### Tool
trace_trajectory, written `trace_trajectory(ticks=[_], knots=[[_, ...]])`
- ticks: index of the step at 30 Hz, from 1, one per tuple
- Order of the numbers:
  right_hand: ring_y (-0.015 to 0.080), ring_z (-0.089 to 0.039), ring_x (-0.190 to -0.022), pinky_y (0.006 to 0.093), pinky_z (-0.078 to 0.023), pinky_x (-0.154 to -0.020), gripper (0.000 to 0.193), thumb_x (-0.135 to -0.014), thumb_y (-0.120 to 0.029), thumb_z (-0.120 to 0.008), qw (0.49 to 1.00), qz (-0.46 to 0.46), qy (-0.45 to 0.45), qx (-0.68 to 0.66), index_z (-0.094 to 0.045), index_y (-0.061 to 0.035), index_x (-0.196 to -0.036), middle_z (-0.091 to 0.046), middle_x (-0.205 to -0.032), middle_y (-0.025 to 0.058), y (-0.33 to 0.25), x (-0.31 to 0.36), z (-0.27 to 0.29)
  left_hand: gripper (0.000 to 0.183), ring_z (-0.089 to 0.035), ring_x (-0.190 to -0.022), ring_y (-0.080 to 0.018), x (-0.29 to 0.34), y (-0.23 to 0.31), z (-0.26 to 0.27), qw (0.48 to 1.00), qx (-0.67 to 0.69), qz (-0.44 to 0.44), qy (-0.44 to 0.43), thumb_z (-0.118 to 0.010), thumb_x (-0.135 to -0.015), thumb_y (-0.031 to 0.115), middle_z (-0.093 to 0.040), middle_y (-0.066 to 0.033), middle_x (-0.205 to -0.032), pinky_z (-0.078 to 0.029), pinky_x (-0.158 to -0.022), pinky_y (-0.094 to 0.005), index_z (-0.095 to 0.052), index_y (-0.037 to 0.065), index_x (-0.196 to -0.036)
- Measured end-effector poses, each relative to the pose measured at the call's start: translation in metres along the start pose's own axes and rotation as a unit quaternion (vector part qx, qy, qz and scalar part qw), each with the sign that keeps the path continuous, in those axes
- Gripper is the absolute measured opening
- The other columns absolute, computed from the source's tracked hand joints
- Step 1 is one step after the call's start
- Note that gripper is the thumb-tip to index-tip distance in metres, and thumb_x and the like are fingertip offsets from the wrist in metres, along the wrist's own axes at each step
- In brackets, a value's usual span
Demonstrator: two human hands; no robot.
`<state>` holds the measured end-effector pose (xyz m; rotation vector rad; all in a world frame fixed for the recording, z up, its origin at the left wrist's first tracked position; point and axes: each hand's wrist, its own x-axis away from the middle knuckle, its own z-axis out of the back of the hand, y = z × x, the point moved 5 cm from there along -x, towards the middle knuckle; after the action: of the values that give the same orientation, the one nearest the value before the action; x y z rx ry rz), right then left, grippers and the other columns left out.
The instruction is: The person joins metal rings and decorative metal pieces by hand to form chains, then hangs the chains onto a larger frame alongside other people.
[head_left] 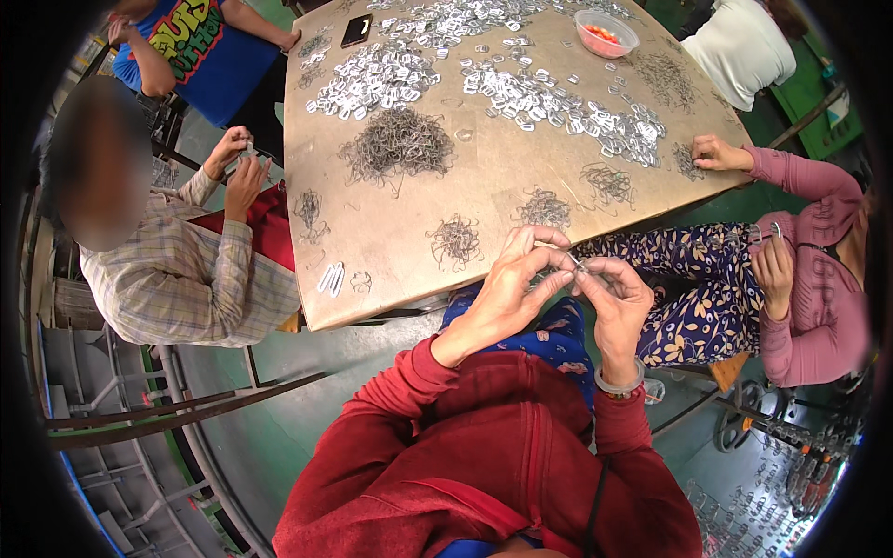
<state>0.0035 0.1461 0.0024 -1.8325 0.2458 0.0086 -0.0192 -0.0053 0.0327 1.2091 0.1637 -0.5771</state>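
Green floor (279, 418) surrounds the brown-topped desk (381, 256), with co-workers (181, 270) on both sides. Pale flat metal links (377, 79) spread over the far part; a dense heap of dark wire pieces (400, 144) lies nearer. A clear bowl (606, 48) of orange-red items stands far right. Left hand (516, 284) and right hand (616, 302) meet before the near edge. A dark phone (356, 31) lies far left. Both hands' grip pinches a small metal piece (579, 267) between fingertips.

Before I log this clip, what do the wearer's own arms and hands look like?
Long, dark red sleeves cover both arms down toward the wrists. The left hand and right hand wear no gloves. A pale, rounded band circles the right wrist; none shows on the left.
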Motion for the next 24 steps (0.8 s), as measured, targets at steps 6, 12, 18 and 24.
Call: trace_trajectory(ticks=[6, 12, 18, 24], knots=[[0.0149, -0.061, -0.075, 0.0241, -0.052, -0.061, 0.014, -0.077, 0.013, -0.063, 0.997, 0.038, -0.051, 0.049, -0.063, 0.0080, -0.090, -0.056, -0.099, 0.0122, -0.006, -0.004, -0.008, 0.009, -0.059, -0.095, -0.0249, -0.002, -0.004, -0.003, 0.999, 0.029, -0.023, 0.015, -0.062, -0.084, 0.004, -0.060, -0.0124, -0.103, -0.047, -0.081, -0.0337, -0.059, 0.002, -0.092], [0.0127, -0.058, -0.065, 0.0226, -0.046, -0.056, 0.014, -0.088, 0.001, -0.056, 0.987, 0.022, -0.076, 0.138, -0.064, 0.0062, -0.098, -0.062, -0.084, 0.0102, -0.013, -0.073, -0.007, 0.009, -0.059, -0.083, -0.0298, 0.011, -0.017, 0.016, 0.998, 0.059, -0.012, -0.006, -0.059, -0.085, 0.008, -0.062, -0.0106, -0.088, -0.045, -0.076, -0.0385, -0.059, 0.003, -0.093], [0.0212, -0.062, -0.077, 0.0303, -0.048, -0.068, 0.022, -0.090, -0.005, -0.054, 0.932, 0.098, -0.157, 0.311, -0.063, 0.0000, -0.109, -0.066, -0.087, 0.0115, 0.077, -0.225, -0.036, 0.010, -0.058, -0.090, -0.0270, 0.014, -0.036, -0.004, 0.993, 0.108, 0.038, -0.030, -0.055, -0.091, 0.013, -0.060, -0.0093, -0.092, -0.046, -0.080, -0.0353, -0.058, 0.004, -0.094], [0.0375, -0.062, -0.080, 0.0417, -0.049, -0.074, 0.026, -0.073, 0.002, -0.060, 0.728, 0.307, -0.258, 0.556, -0.065, -0.0008, -0.098, -0.066, -0.089, 0.0186, 0.159, -0.287, -0.064, 0.010, -0.058, -0.091, -0.0271, 0.025, -0.032, -0.001, 0.994, 0.112, 0.000, -0.013, -0.054, -0.090, 0.009, -0.061, -0.0089, -0.092, -0.045, -0.080, -0.0369, -0.056, 0.002, -0.097]])
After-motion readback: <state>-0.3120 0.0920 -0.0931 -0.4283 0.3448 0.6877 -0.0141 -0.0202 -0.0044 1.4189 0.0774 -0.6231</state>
